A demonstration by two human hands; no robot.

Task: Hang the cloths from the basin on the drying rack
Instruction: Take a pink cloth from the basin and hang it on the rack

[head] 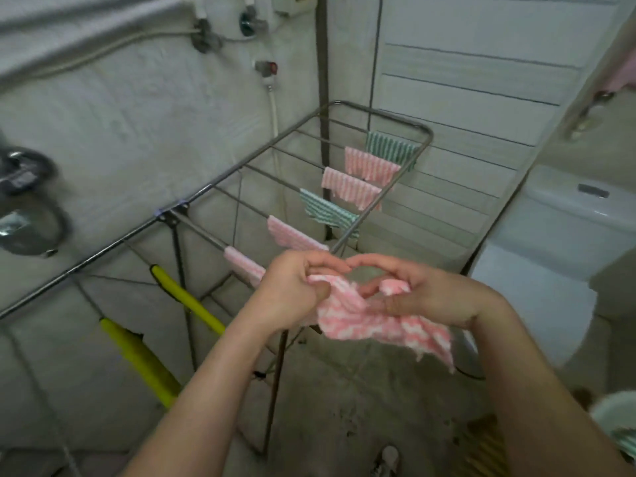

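While I stand on the grey concrete floor (344,407) by pale tiled walls, the drying rack (213,182) carries six striped cloths; my left hand (292,287) and right hand (423,290) each pinch a crumpled pink-and-white cloth (371,321) above its near end.

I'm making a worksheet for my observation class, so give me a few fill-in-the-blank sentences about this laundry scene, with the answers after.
1. The cloth held in both hands is white and ____.
2. On the drying rack, the cloth farthest from the person is striped white and ____.
3. The number of green cloths hanging on the rack is ____.
4. The two padded bars low on the left are coloured ____.

Missing words: pink; green; two; yellow
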